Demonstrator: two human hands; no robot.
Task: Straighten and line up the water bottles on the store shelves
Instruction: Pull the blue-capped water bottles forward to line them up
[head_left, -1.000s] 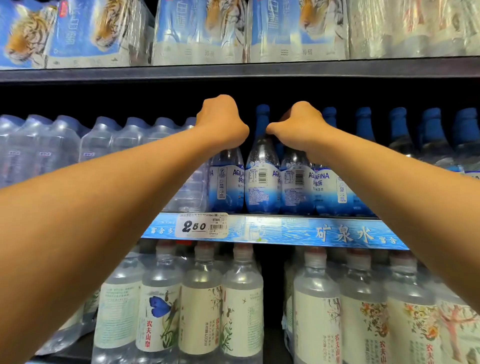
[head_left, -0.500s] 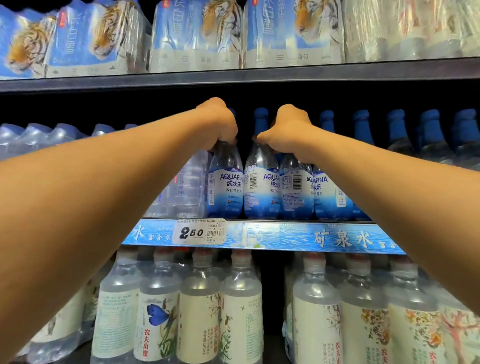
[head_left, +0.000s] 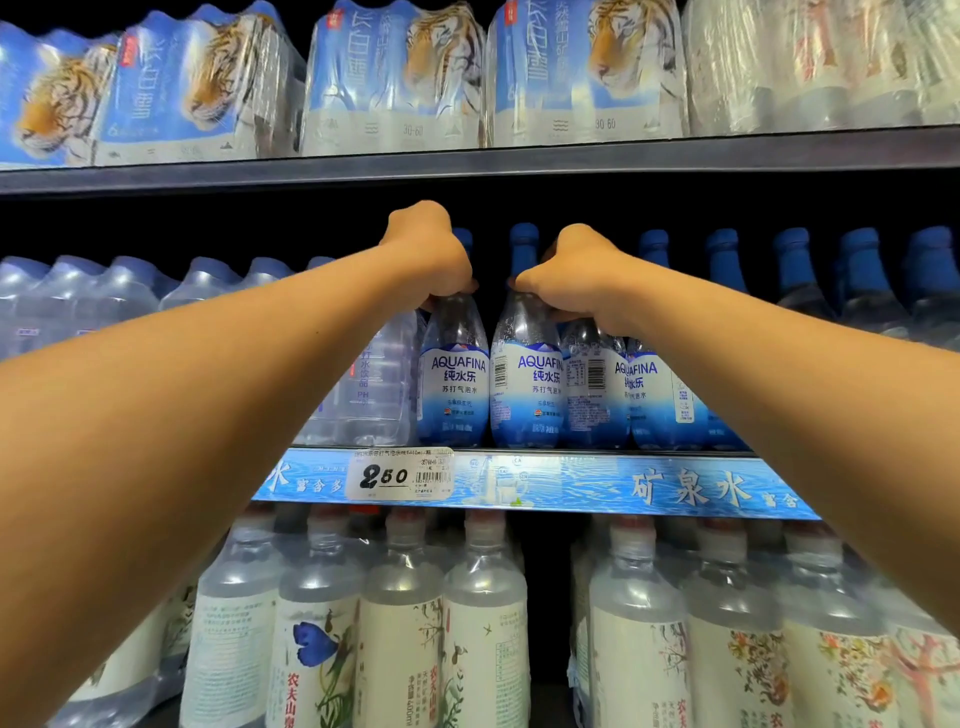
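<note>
Both arms reach up to the middle shelf (head_left: 597, 486), and each hand hides the neck it grips. The left hand (head_left: 426, 254) is curled round the neck of the leftmost Aquafina bottle (head_left: 453, 387); only a sliver of that bottle's blue cap shows past the knuckles. The right hand (head_left: 569, 278) is clamped on the neck of the third bottle (head_left: 592, 384), whose cap is fully covered. Between the two stands the second bottle (head_left: 524, 384), its blue cap free and upright; whether the right hand's fingertips also touch it cannot be told.

Four Aquafina labels can be counted at the shelf front; the fourth (head_left: 649, 395) is partly covered by the right forearm. Five more blue caps (head_left: 722, 254) stand in a row to the right, their bodies hidden behind the arm or cut by the frame edge. Any bottles further back are lost in shadow.

Left of the Aquafina row sit clear shrink-wrapped packs (head_left: 130, 301), largely hidden by the left forearm. A price tag (head_left: 400, 474) reading 2.50 hangs on the shelf edge. On the top shelf, four tiger-print packs (head_left: 395, 78) show, cropped at the top, plus a wrapped pack on the right too glary to read. Below, white-labelled bottles (head_left: 400, 649) are cut off at the bottom.
</note>
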